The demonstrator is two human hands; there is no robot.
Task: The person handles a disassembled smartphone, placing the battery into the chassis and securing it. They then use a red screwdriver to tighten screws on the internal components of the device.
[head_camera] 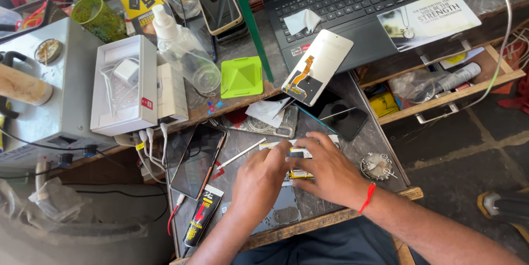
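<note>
Hemmed in left by dark phone (196, 160) and glue tube (202, 215), ahead by black phone (337, 115), right by small round part (377, 166); bare surface (352, 149) between.

The opened phone (295, 160) lay flat on the grey bench top, back off, pale frame along its top edge and a yellow strip showing at the lower side. Most of it was covered, so the rest of its insides couldn't be made out.
</note>
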